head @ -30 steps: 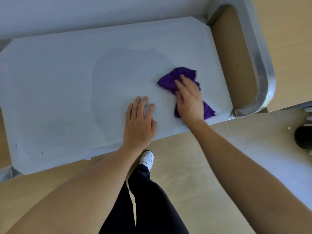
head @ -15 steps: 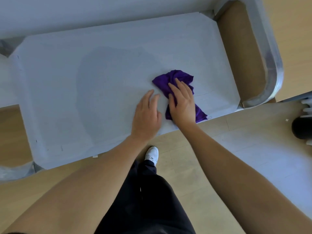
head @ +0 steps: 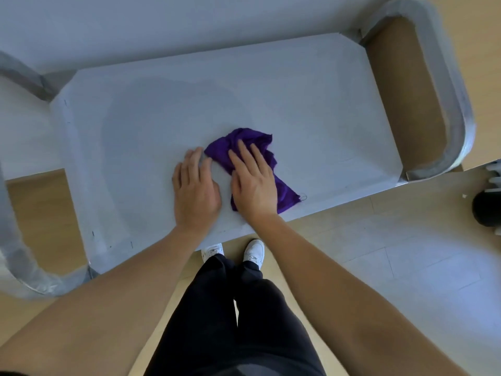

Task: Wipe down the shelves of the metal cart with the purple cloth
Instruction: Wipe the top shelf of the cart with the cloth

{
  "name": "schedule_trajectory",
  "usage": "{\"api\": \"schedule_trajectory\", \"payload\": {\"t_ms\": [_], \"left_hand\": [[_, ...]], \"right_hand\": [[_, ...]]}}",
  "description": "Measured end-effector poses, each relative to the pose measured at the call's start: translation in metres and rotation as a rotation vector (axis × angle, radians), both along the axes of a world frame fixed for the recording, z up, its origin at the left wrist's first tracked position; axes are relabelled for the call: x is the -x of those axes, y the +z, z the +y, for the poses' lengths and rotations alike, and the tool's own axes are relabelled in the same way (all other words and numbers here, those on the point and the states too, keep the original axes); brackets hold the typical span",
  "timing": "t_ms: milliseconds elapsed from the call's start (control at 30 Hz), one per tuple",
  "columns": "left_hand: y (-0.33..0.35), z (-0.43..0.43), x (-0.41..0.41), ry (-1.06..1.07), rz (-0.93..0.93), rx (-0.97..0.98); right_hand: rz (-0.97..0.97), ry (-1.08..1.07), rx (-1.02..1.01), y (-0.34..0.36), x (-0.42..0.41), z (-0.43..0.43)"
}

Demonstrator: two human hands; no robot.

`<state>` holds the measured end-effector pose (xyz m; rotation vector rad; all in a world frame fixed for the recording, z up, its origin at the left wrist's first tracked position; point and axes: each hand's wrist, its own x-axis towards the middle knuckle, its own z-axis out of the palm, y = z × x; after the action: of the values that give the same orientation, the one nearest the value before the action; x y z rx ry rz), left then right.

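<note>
The metal cart's top shelf is a pale grey flat surface seen from above. A crumpled purple cloth lies near the shelf's front edge, right of centre. My right hand presses flat on the cloth with straight fingers, covering its middle. My left hand rests flat on the bare shelf just left of the cloth, its fingertips almost touching the cloth's left corner. A darker damp patch spreads across the shelf's left and middle.
Wrapped curved handles stand at the cart's right end and left end. My legs and white shoes are at the front edge on a wooden floor. A black round object sits at the far right.
My right hand has slid the cloth leftward along the shelf toward my left hand. The two hands now lie side by side. The view has shifted, showing the cart's left handle.
</note>
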<state>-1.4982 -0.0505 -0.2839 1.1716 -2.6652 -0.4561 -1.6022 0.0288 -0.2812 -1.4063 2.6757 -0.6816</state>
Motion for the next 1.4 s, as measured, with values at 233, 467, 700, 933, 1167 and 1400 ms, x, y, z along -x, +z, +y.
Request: {"api": "schedule_trajectory", "payload": {"t_ms": [233,467,700,933,1167,1400], "left_hand": [[-0.003,0.004,0.008,0.007,-0.019,0.006],[-0.006,0.003,0.006,0.015,-0.012,0.030],[-0.006,0.001,0.005,0.005,-0.019,0.013],[-0.007,-0.001,0.006,0.007,-0.023,0.024],[-0.005,-0.001,0.005,0.002,-0.031,0.028],[-0.008,-0.002,0.005,-0.001,-0.017,0.042]], "right_hand": [[0.049,-0.057,0.020,-0.004,0.101,0.024],[0.038,-0.154,0.034,-0.002,0.023,-0.050],[0.122,0.015,0.074,-0.009,0.079,-0.055],[0.087,-0.316,0.056,-0.010,0.093,-0.072],[0.123,0.290,0.073,-0.011,0.087,-0.097],[0.054,-0.346,0.059,-0.013,0.149,-0.078]]}}
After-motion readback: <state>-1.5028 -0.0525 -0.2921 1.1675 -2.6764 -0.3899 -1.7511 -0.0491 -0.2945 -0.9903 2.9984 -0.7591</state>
